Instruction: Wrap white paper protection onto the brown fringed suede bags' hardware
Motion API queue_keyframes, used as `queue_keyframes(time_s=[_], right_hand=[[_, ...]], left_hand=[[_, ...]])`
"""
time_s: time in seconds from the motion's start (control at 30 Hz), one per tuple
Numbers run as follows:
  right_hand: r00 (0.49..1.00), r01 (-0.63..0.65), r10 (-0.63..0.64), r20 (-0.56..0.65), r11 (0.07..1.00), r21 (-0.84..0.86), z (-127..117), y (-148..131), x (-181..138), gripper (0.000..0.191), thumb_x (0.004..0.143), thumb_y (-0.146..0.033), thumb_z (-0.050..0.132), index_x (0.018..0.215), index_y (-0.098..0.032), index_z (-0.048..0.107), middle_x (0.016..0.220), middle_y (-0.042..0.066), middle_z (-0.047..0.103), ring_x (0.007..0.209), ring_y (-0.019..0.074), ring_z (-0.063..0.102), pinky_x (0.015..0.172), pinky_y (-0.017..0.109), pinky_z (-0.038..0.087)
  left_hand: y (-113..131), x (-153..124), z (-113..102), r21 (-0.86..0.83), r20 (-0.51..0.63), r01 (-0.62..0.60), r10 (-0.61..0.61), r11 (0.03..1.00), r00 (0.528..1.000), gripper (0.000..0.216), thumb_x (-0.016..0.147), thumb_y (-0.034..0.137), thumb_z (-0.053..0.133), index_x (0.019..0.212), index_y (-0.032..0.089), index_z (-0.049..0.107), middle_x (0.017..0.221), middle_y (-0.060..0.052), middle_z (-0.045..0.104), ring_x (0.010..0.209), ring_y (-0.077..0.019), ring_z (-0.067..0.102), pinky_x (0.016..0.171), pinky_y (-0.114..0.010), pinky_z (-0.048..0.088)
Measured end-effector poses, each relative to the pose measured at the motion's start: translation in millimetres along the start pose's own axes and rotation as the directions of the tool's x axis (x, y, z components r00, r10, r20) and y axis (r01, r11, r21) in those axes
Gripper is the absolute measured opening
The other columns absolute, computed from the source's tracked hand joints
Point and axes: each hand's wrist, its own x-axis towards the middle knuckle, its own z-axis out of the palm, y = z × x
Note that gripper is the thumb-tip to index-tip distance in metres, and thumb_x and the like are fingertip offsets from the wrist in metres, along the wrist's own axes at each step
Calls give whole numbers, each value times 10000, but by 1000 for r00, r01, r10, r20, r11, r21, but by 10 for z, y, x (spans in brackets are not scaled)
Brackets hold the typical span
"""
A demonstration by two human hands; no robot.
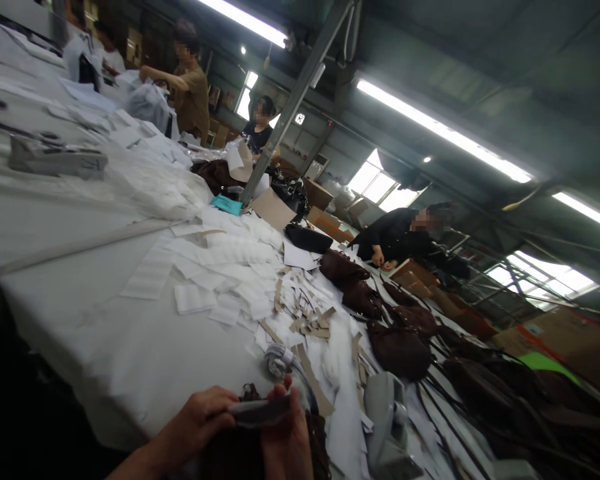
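Note:
At the lower middle of the head view, my left hand (195,423) pinches one end of a thin, pale grey wrapped strip (261,412). My right hand (287,437) is closed around its other end, fingers pointing up. What lies inside the wrapping is too blurred to tell. Beneath both hands is a dark brown item (230,459), probably a bag, mostly hidden. Just beyond my right hand lies a coiled, pale grey band (279,360). A grey tape dispenser (387,427) stands to the right.
White paper sheets (195,298) and brown card strips (313,323) litter the white-covered table (95,353). Dark brown bags (400,350) with long straps line its right side. A metal post (295,100) rises behind. Several people work farther off, one in a brown shirt (193,100).

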Motion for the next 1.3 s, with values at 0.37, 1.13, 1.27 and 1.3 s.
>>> queue_keyframes(time_s=[0.37,1.13,1.27,1.3], right_hand=[[926,345,-339,-166,938,8,-87,-325,-187,423,701,-484,737,1007,-202,659,909,61,737,793,213,689,659,332,563],[853,486,-506,-127,860,-157,-372,-555,-403,388,730,-385,737,1032,-162,637,942,35,699,875,183,639,804,284,508],[874,476,-483,-58,873,-105,-348,-602,-483,324,736,-359,739,983,-168,652,930,40,700,880,199,641,783,295,515],[878,472,-477,-38,877,-89,-345,-610,-507,315,733,-350,743,976,-170,655,932,41,699,879,199,641,785,297,513]], left_hand=[[385,438,-416,-39,186,50,-42,998,982,370,857,478,545,688,188,699,768,-29,698,739,-190,625,699,-238,481],[-733,59,-344,507,76,-116,89,854,993,282,870,443,532,1076,355,703,1147,3,700,1073,-241,643,969,-356,507],[-700,95,-355,495,88,-136,106,859,990,297,867,472,525,1041,334,722,1110,1,717,1038,-233,663,940,-339,520],[-689,99,-357,493,92,-135,102,860,990,305,866,482,521,1032,331,726,1106,0,718,1031,-233,666,937,-341,521]])
